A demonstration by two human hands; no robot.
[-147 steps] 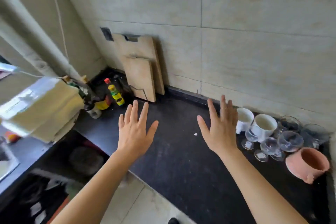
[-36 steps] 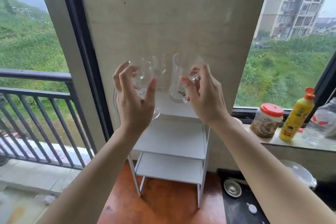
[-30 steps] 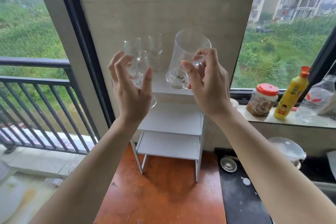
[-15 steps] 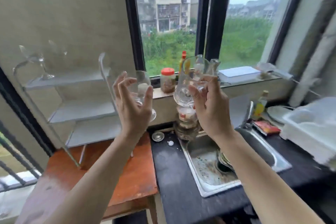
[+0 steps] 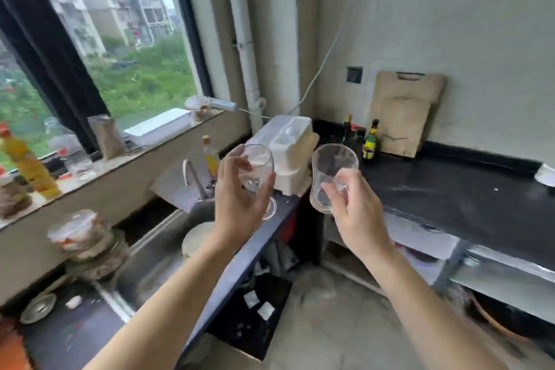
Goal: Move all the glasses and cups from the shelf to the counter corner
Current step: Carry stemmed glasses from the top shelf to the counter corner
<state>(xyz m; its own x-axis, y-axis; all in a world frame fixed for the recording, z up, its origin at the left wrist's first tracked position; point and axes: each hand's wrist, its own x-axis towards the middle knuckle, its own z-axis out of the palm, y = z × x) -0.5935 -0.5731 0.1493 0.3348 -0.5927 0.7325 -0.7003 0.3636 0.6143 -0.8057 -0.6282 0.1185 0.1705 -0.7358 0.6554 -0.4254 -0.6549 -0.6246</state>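
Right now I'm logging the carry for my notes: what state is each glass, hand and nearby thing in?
Stemmed glass: empty, upright, held in the air.
Handled glass: empty, tilted slightly, held in the air.
Left hand: closed around the stemmed glass.
Right hand: closed on the handled glass.
Counter: dark, mostly bare here.
Cutting board: leaning against the wall.
Faucet: no water running.

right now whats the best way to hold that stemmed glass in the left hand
Grip the stemmed glass low around the bowl, coming from below and behind as the left hand does. The bowl is round and wide, and the foot sits just under it, leaving little stem to pinch.
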